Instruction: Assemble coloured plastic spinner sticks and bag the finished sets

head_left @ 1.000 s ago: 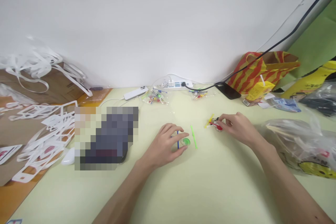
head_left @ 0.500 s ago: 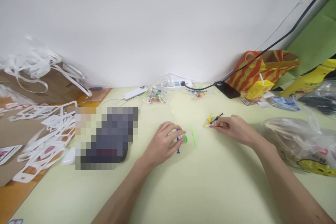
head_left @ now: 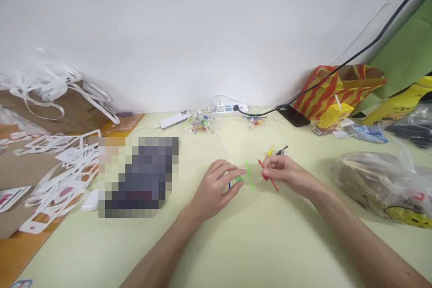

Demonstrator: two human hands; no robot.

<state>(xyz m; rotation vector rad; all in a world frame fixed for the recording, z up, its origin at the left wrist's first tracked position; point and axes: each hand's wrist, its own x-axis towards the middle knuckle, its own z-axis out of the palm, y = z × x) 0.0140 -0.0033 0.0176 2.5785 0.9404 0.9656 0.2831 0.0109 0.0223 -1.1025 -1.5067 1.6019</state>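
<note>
My right hand [head_left: 281, 172] pinches a thin red plastic stick [head_left: 274, 184] with an arrow-shaped end, holding it slanted above the table. Just behind those fingers lie a yellow plastic piece [head_left: 270, 149] and a black one [head_left: 284, 149]. My left hand [head_left: 214, 189] hovers low, thumb and fingers apart, over a green round piece [head_left: 239, 179] and a mostly hidden blue stick [head_left: 229, 185]. Whether it touches them I cannot tell. Between both hands a bright green stick [head_left: 250, 175] rests on the tabletop.
Small bags of coloured pieces [head_left: 202, 123] lie by the power strip [head_left: 229, 108]. A blurred dark object [head_left: 141, 175] and white straps [head_left: 64, 180] are left. To the right are a phone [head_left: 293, 116], a yellow drink carton [head_left: 332, 119] and a plastic bag [head_left: 381, 184].
My right hand has lifted the red stick away from the yellow and black pieces and brought it left and nearer me. The left hand has shifted slightly right, covering more of the blue stick.
</note>
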